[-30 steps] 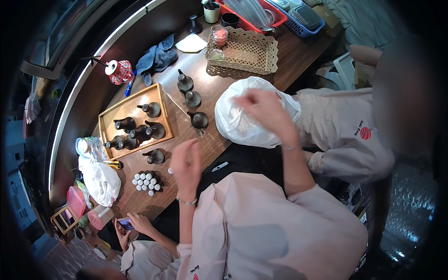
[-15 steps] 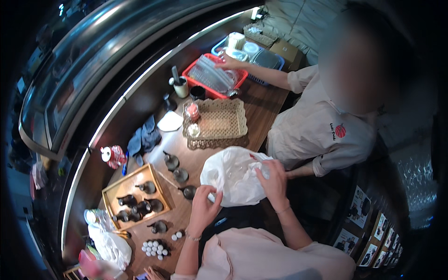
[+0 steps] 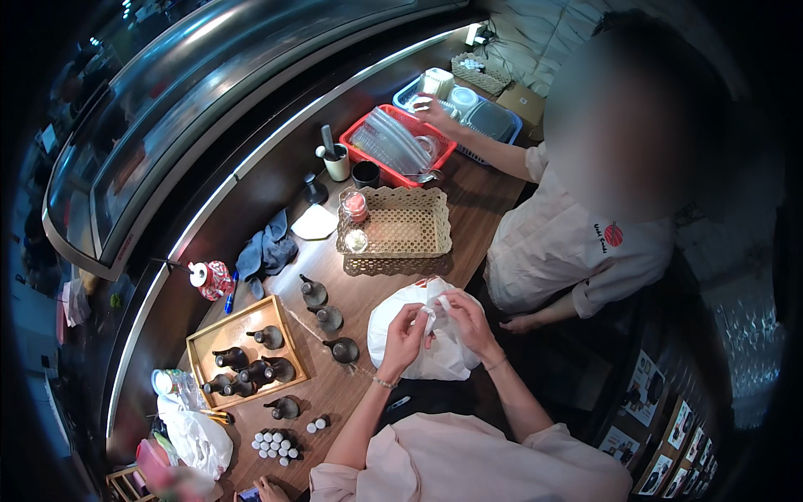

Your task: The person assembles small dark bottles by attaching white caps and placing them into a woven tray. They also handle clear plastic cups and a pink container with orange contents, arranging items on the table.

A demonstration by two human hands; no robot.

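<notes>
A white plastic bag (image 3: 422, 361), rounded and full-looking, rests at the counter's near edge in front of me. My left hand (image 3: 405, 335) pinches its gathered top from the left. From the right, my right hand (image 3: 470, 325) grips a twisted strip of the same bag, its fingers closed close to the left ones. What the bag contains is hidden. Just left of it stand several dark, narrow-necked bottles (image 3: 342, 350). Beyond it is a beige woven basket (image 3: 401, 248) with a small jar of pink stuff (image 3: 355, 207) and a second small jar (image 3: 356, 242).
At right, a co-worker in white (image 3: 577, 251) reaches a hand (image 3: 437, 113) over a blue basket (image 3: 512, 134) of containers, beside a red basket (image 3: 443, 155). A wooden tray (image 3: 293, 347) of dark bottles, white-capped small bottles (image 3: 276, 445) and another person's hand (image 3: 269, 492) are at left.
My hands have come together over the bag, from its two sides to its gathered top. The bag's opening has drawn in. The co-worker's hand has shifted from the red basket toward the blue one.
</notes>
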